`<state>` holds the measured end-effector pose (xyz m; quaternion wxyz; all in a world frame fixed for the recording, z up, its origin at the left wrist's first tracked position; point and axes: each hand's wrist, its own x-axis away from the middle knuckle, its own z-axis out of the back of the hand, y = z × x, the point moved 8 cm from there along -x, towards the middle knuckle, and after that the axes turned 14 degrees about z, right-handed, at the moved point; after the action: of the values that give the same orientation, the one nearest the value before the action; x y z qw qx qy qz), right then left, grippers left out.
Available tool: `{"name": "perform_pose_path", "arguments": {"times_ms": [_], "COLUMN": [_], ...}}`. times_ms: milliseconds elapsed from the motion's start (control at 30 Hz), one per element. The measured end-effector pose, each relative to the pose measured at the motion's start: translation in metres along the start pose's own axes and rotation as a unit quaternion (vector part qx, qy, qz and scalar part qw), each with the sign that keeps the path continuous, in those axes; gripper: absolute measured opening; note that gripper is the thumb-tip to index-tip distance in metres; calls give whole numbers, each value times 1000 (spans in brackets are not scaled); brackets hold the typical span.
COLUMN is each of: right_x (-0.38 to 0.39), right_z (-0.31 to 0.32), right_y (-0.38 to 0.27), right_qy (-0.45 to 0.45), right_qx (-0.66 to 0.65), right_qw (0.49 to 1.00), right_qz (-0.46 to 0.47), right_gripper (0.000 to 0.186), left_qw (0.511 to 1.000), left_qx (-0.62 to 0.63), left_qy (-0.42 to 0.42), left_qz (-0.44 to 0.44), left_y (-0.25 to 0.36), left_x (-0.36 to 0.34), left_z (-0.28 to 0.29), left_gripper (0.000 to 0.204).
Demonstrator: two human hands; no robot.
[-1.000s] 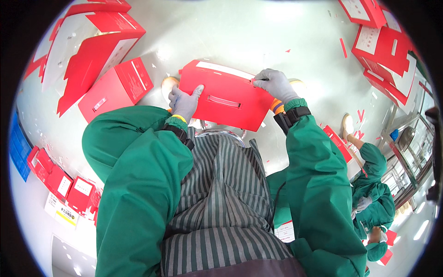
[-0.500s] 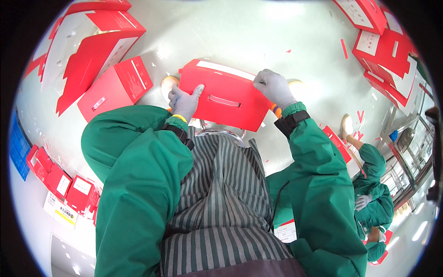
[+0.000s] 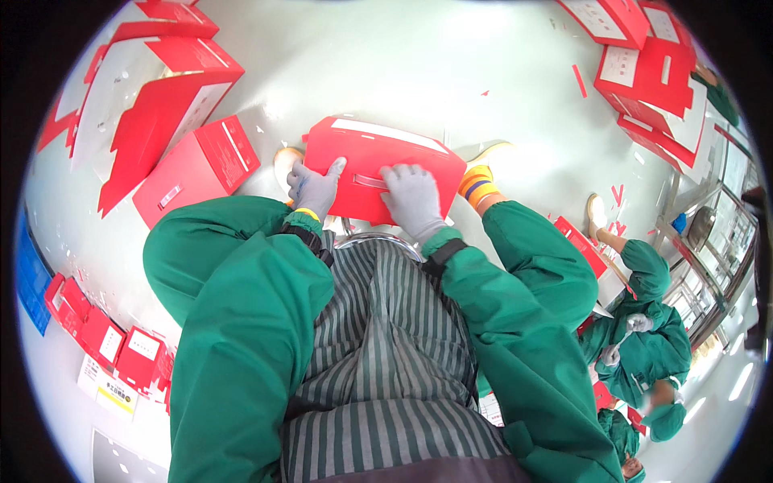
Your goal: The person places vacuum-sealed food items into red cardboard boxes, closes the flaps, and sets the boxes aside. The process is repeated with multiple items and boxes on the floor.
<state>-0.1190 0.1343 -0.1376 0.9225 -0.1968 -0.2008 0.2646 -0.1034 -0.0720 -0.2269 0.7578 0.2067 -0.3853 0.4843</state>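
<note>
A red carton box [image 3: 342,145] with a white strip along its far edge and a handle strip [image 3: 369,181] in its upper face is in front of me, between my legs. My left hand [image 3: 316,188], in a grey glove, grips its left side, with the thumb lying on the red face. Over the box's right half, my gloved right hand [image 3: 414,200] lies flat, fingers extended beside the handle's right end. Slight motion blur softens those fingertips. What supports the box underneath is hidden.
Another red box [image 3: 200,167] stands close by on the left, before large opened red-and-white cartons [image 3: 165,105]. More red boxes [image 3: 644,76] are stacked at far right. Two people in green are at right; one gloved worker [image 3: 644,346] sits by a metal frame [image 3: 704,233]. Red scraps litter the floor.
My right hand has left the box's far right corner and come left and nearer, onto its face beside the handle. My left hand keeps its hold. The right-hand worker's hands have shifted.
</note>
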Motion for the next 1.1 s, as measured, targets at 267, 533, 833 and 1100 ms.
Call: {"name": "perform_pose_path", "arguments": {"times_ms": [267,533,833,1100], "right_x": [-3,-28,21,181], "right_z": [-2,-24,203,371], "right_y": [1,24,82,87], "right_qy": [25,-77,302,522], "right_qx": [-40,-193,-273,-302], "right_qw": [996,967,894,778], "right_qz": [-71,-149,-186,-176], "right_gripper": [7,47,49,46], "left_qw": [996,933,904,911], "left_qx": [55,185,270,214], "left_qy": [-63,-116,-221,-265], "left_qz": [-46,-286,-247,-234], "left_y": [7,28,5,4], "left_x": [10,21,17,66], "left_z": [12,70,117,94], "left_gripper": [105,67,39,37]}}
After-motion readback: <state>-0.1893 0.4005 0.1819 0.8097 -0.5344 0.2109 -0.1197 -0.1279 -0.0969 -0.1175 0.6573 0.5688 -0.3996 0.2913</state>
